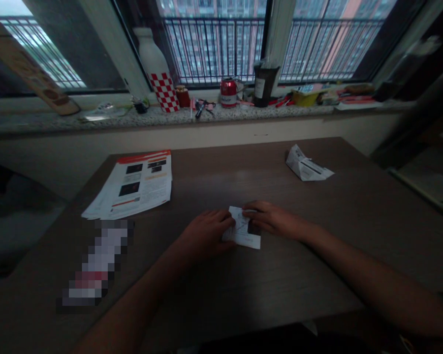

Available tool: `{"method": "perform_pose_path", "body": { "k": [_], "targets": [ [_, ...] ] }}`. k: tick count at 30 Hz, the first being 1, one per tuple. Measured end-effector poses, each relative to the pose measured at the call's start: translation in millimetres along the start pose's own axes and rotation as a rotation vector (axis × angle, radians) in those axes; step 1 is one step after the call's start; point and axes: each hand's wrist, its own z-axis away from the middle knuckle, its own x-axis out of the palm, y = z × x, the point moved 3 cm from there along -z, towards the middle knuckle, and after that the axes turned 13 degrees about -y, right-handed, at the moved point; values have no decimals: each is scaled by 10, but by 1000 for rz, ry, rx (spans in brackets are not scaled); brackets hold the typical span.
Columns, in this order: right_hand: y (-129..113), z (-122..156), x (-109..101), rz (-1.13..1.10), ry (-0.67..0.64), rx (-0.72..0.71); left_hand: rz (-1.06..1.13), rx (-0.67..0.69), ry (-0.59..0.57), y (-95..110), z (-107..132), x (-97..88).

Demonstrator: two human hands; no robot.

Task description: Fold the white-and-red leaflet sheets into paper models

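A small folded white paper [243, 235] with print on it lies on the dark wooden table [280, 285] in front of me. My left hand [205, 233] rests on the paper's left edge, its fingers curled and pressing down on it. My right hand [269, 219] lies across the paper's upper right part, fingers stretched flat and pressing on it. Both hands touch the paper, which stays flat on the table.
A stack of printed sheets [133, 184] lies at the table's left. A crumpled folded paper [306, 166] sits at the far right. A blurred-out object [96, 265] lies at the near left. The window sill holds a checked bottle [158, 66], a red can [228, 93] and a dark cup [264, 83].
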Motion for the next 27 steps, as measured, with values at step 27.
{"method": "perform_pose_path", "body": {
  "k": [27],
  "targets": [
    [8,148,-116,-126,-1,25,154,68,106,-108,90,45]
  ]
}}
